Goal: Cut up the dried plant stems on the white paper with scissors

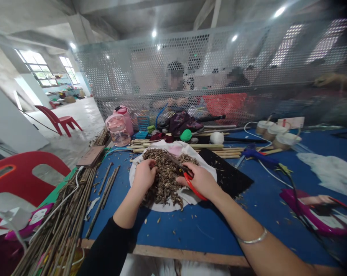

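Observation:
A heap of brown dried plant bits (164, 184) lies on a white cloth (209, 174) in the middle of the blue table. My left hand (144, 174) rests at the heap's left side with its fingers curled in; what they hold, if anything, is hidden. On the right side of the heap, my right hand (200, 180) grips scissors (194, 187) with red handles. Their dark blades point up and left over the heap. A black sheet (226, 172) lies to the right of the cloth.
Long thin sticks (75, 203) are bundled along the left edge, with a phone (90, 156) on top. Bamboo rods, a green yarn ball (186, 135) and a white ball (217, 138) lie behind the cloth. Paper cups (285, 141) stand back right, before a perforated metal screen (150, 76).

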`<action>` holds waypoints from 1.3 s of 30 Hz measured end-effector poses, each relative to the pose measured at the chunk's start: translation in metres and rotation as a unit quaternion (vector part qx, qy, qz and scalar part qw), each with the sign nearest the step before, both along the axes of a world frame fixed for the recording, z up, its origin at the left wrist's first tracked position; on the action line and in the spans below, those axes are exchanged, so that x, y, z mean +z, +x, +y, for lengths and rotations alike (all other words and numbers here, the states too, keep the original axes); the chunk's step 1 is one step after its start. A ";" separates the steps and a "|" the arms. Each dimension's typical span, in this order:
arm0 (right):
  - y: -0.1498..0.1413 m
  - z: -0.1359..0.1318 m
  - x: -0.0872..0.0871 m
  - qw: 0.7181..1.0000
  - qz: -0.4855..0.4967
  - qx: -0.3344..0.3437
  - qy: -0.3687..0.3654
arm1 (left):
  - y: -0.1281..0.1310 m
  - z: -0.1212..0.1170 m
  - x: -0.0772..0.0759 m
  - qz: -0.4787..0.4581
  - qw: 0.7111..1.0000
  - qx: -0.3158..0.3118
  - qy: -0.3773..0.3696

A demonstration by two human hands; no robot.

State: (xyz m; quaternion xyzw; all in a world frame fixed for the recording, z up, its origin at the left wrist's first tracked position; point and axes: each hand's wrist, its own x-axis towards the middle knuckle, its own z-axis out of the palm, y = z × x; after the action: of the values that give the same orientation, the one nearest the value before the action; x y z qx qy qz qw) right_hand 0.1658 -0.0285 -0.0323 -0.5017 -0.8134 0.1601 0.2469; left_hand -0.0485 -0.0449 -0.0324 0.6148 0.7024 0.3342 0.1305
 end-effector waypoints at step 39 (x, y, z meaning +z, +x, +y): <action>-0.001 0.002 -0.003 0.998 0.049 0.014 -0.019 | 0.001 0.006 -0.003 -0.006 0.997 -0.074 -0.015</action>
State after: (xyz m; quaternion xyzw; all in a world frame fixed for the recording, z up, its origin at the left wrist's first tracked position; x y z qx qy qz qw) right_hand 0.1648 -0.0269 -0.0348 -0.4860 -0.8042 0.2036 0.2748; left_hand -0.0475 -0.0389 -0.0352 0.6612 0.6591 0.3164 0.1684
